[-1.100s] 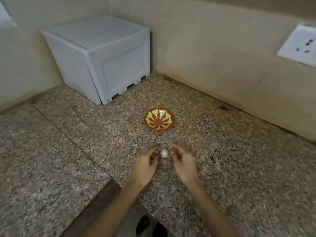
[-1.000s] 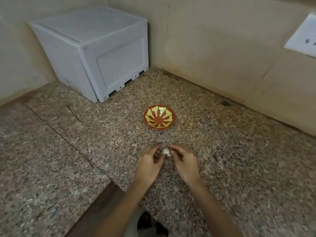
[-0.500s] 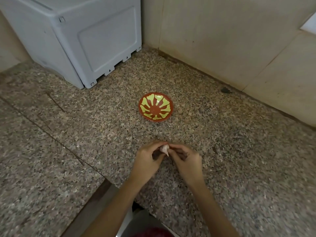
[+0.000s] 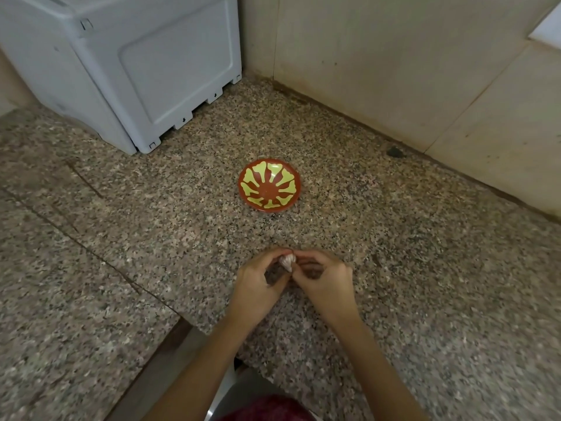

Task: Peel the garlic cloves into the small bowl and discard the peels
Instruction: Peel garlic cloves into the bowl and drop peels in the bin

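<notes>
Small dark marks sit along the lower edge of the grey plastic box [image 4: 136, 65], upper left of frame. They are too small to read.

Both hands meet low of centre, over the speckled granite counter [image 4: 425, 268].
- Left hand [image 4: 258, 284]: fingers curled, thumb and fingertips closed on the left side of a garlic clove [image 4: 287, 261].
- Right hand [image 4: 324, 281]: fingers curled, thumb and forefinger pinching the same clove at its top right.
- The tips of both hands crowd together at the clove, with hardly any gap between them.

The clove is whitish with faint pinkish streaks and its skin is on. It is held between the two hands, and I cannot tell whether it touches the counter. Its pointed end faces the bottom of the frame.

The small bowl [image 4: 252, 177] stands on the counter at centre frame, above the hands and apart from them. It is red-brown with a yellow-green ray pattern inside.

Beige wall tiles [image 4: 394, 71] fill the upper right. A white plate [image 4: 549, 28] is cut off at the right edge. A dark spot [image 4: 394, 151] lies at the foot of the wall, right of the bowl. Red cloth [image 4: 267, 408] shows at the bottom edge between the forearms.
</notes>
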